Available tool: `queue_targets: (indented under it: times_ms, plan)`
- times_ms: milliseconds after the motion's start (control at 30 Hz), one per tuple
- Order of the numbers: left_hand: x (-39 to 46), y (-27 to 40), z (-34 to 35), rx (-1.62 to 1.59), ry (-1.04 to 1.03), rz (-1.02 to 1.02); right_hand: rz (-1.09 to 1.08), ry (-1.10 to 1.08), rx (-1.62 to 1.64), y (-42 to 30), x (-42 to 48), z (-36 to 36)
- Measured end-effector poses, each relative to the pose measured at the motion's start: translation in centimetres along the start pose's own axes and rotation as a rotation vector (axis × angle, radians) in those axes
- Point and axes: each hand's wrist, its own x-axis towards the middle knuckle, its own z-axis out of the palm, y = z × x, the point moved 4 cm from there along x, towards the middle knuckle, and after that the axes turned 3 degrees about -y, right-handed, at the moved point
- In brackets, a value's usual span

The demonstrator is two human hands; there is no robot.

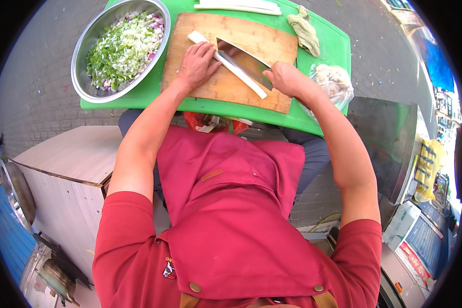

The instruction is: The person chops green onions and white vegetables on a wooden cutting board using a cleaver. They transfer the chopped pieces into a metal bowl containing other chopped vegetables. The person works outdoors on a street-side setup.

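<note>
My left hand [197, 64] presses white scallion stalks [243, 75] down on a wooden cutting board [235, 27], where they lie diagonally. In my right hand [287, 78] is the handle of a Chinese cleaver [250, 63], its wide blade lying low along the far side of the stalks. Whether the edge touches them I cannot tell. To the left, a steel bowl [76, 73] holds chopped green and white scallion [117, 54] over purple pieces that look like onion. More white stalks [238, 7] rest beyond the board.
The board sits on a green table [331, 42]. A folded cloth [305, 30] lies at its far right, near a clear plastic bag [333, 82] of pale lumps. Under the front edge hangs a red bag [194, 121]. A wooden cabinet [65, 154] stands left, a dark metal panel [381, 142] right.
</note>
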Motion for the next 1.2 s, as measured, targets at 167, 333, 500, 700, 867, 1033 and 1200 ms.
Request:
queue_targets:
  times_ms: [167,333,500,700,867,1033,1200]
  plan:
    - [0.5,0.5,0.0,-0.027,-0.074,-0.088,0.120,-0.044,0.032,-2.0,-0.8,-0.8]
    - [0.0,0.6,0.2,-0.013,-0.058,-0.128,-0.096,-0.084,-0.385,-2.1,-1.7,0.7]
    - [0.4,0.8,0.9,0.013,-0.080,-0.109,-0.092,0.051,-0.462,0.1,-5.8,3.8]
    - [0.6,0.4,0.5,0.071,-0.148,-0.126,0.222,0.131,0.053,-0.3,-12.6,4.8]
    - [1.7,1.1,0.1,0.155,-0.245,-0.121,0.343,0.100,0.055,1.1,-18.0,7.2]
    - [2.5,0.8,-0.7,0.267,-0.304,0.030,0.364,0.095,0.044,1.1,-21.0,6.7]
    - [1.0,0.3,-0.7,0.208,-0.372,-0.005,0.315,0.302,0.165,1.3,-22.0,5.7]
